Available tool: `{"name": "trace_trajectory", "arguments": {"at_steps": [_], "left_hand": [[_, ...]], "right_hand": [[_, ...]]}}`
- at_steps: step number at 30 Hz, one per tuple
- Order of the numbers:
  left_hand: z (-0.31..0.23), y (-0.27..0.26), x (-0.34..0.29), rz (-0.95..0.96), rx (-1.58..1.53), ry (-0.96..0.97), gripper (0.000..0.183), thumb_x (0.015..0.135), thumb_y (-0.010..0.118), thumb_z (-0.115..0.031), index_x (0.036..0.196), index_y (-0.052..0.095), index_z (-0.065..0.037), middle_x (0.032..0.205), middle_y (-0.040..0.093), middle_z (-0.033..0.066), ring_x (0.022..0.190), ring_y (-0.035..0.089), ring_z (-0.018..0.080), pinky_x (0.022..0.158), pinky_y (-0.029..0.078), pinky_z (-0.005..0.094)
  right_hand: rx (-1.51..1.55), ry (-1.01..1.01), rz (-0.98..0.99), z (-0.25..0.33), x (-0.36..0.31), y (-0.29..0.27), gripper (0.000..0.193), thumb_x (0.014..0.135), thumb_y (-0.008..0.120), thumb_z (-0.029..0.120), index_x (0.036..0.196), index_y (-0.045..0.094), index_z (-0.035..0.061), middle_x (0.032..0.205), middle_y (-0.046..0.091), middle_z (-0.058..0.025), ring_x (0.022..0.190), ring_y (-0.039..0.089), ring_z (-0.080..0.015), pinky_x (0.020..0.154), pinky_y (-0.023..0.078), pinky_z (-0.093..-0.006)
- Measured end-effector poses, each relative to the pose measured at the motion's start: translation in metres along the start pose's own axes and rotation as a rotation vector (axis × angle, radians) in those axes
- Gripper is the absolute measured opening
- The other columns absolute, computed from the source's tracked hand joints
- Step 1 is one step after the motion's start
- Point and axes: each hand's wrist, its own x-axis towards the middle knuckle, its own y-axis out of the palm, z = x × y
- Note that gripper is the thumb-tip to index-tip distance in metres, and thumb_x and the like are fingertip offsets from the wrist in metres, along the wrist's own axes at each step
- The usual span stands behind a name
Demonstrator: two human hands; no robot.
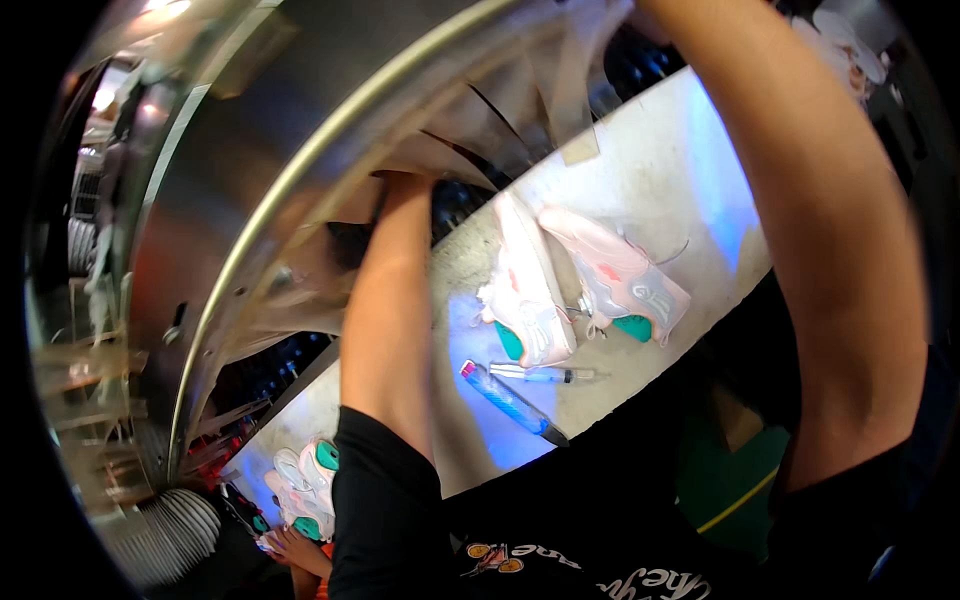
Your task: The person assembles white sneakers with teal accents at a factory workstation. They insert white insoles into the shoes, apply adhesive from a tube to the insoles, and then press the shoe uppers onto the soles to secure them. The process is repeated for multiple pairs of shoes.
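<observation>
My left forearm (pixel 390 300) reaches under the strip curtain (pixel 440 130) of a metal machine, and the hand itself is hidden behind it. My right arm (pixel 800 190) stretches up to the top edge, where its hand is out of sight. Between my arms, a pair of pale pink and white sneakers lies on a light work surface (pixel 640 150): the left sneaker (pixel 530 290) and the right sneaker (pixel 625 275), both with green patches. Near them are a blue-handled utility knife (pixel 510 402) and a clear-and-blue pen (pixel 540 374).
A curved metal rim (pixel 330 130) edges the machine housing. At lower left, another person's hand (pixel 295 550) is beside more pale sneakers (pixel 305 490). A ribbed grey hose (pixel 170 535) lies nearby. The green floor (pixel 735 510) bears a yellow line.
</observation>
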Motion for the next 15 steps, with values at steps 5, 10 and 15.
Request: {"name": "trace_trajectory", "arguments": {"at_steps": [5, 10, 15], "left_hand": [[-0.086, -0.162, -0.116, 0.181, -0.751, -0.466, 0.065, 0.092, 0.084, -0.041, 0.139, 0.070, 0.001, 0.132, 0.075, 0.0191, 0.112, 0.072, 0.0237, 0.098, 0.056, 0.0384], [-0.053, -0.232, -0.287, 0.007, -1.113, -0.298, 0.091, 0.080, 0.089, -0.011, 0.158, 0.046, 0.006, 0.149, 0.065, 0.0218, 0.135, 0.065, 0.0282, 0.118, 0.049, 0.0408], [-0.021, -0.299, -0.431, -0.174, -0.244, -0.359, 0.089, 0.077, 0.094, -0.017, 0.152, 0.052, 0.004, 0.148, 0.062, 0.0304, 0.131, 0.064, 0.0439, 0.116, 0.050, 0.0514]], "right_hand": [[-0.064, -0.204, -0.176, -0.008, -0.004, 0.005, 0.021, 0.065, 0.074, 0.007, 0.074, 0.056, 0.0155, 0.080, 0.058, -0.0044, 0.070, 0.061, -0.0301, 0.057, 0.043, -0.0457], [0.053, 0.496, 0.757, -0.001, 0.045, -0.035, 0.035, 0.088, 0.069, 0.042, 0.096, 0.073, 0.0087, 0.109, 0.075, -0.0148, 0.113, 0.068, -0.0392, 0.101, 0.053, -0.0490], [0.193, 0.363, 0.828, 0.064, 0.080, -0.018, 0.071, 0.093, 0.071, 0.063, 0.143, 0.071, 0.0115, 0.138, 0.073, -0.0230, 0.137, 0.063, -0.0405, 0.118, 0.048, -0.0466]]}}
